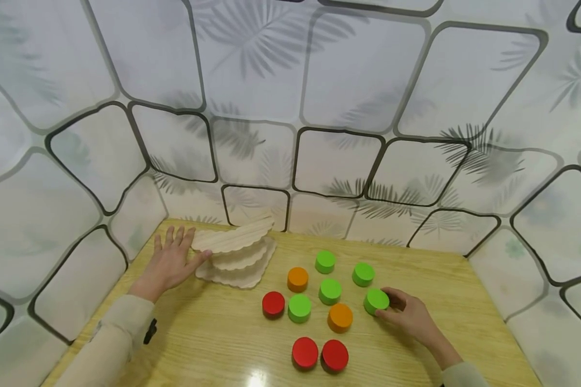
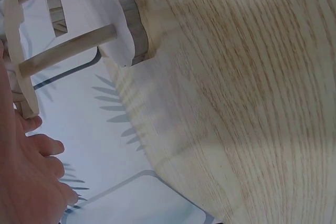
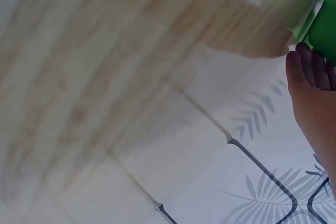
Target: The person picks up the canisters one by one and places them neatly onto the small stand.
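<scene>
At the left back of the table, a pale wooden tiered stand [image 1: 237, 277] with scalloped edges leans with its tiers stacked. Spread, fairly straight fingers of my left hand [image 1: 171, 260] lie at the left end of its top tier, the thumb along the front edge. Round dowels [image 2: 68, 51] between the tiers show in the left wrist view. On the right, my right hand [image 1: 409, 314] pinches a green disc [image 1: 375, 300] between thumb and fingers. That disc [image 3: 324, 32] is partly cut off at the edge of the right wrist view.
Several more green discs [image 1: 330, 291], two orange discs [image 1: 340, 317] and three red discs [image 1: 305, 352] lie spread across the middle of the wooden table [image 1: 213, 333]. Patterned white fabric walls [image 1: 252, 156] rise at the back and both sides.
</scene>
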{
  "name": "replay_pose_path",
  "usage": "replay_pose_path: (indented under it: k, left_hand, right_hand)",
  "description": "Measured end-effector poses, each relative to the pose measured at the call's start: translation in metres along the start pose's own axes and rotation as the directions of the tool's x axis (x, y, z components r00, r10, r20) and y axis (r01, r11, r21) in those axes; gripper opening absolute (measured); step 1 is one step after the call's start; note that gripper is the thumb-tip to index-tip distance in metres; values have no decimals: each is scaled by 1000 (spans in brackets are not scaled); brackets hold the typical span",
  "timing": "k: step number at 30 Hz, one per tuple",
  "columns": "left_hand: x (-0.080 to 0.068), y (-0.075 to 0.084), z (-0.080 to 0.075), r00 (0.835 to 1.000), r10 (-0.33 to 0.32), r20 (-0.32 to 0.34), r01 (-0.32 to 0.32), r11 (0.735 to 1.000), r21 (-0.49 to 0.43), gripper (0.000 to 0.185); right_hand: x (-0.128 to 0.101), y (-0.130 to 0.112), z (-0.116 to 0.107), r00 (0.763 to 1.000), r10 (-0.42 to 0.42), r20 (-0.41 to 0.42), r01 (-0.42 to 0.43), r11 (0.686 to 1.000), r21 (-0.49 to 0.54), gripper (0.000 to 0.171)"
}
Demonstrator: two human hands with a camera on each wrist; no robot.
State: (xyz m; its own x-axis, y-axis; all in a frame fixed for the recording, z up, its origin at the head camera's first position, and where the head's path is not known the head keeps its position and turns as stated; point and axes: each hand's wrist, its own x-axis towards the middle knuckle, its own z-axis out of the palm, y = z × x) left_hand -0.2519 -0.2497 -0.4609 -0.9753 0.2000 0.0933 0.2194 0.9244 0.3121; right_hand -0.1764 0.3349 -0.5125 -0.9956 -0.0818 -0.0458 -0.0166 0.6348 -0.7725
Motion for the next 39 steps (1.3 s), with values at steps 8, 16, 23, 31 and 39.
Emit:
replay_pose_path:
  k: [8,16,23,31,39]
  left_hand:
    - [-1,-2,-1,1000,9,-5,-8,1000,4,96]
    - [-2,0,-3,1000,0,1,0,1000,-3,97]
    - [-2,-1,-2,1000,2,4,-2,1000,2,97]
    - [-3,0,-1,1000,6,-2,-6,1000,7,95]
    - [-1,1,-2,1000,11,-12,-10,1000,14,95]
  right_hand:
    - [6,-7,-5,1000,-18,-13,18,1000,3,71]
    - [17,-29,-6,997,-71,-4,71,997,15,70]
    - [28,-43,1,991,-130,10,129,991,28,70]
    - [42,-66,12,980,-195,35,194,981,32,66]
    - [63,-98,29,960,-269,71,267,963,46,58]
